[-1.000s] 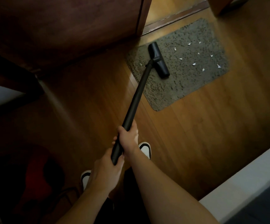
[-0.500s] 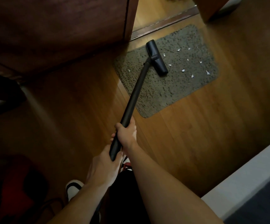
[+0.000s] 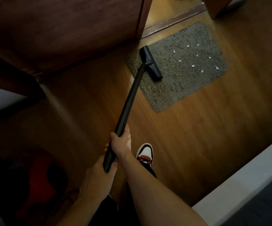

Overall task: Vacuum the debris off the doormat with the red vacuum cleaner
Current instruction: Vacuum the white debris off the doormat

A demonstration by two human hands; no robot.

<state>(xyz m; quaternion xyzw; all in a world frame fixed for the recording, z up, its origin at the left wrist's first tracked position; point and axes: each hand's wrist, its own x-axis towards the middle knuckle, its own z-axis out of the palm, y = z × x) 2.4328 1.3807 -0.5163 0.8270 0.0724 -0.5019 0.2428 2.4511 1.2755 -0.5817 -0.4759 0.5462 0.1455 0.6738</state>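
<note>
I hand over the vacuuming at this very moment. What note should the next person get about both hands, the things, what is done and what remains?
The left-hand grip holds the wand at its near end; the right-hand grip holds it higher up. The floor head rests on the doormat, left part. The red vacuum body sits dim at the lower left. Done: no scraps show left of the head. To do: about nine white scraps on the mat's right half; sweep the head over them.
</note>
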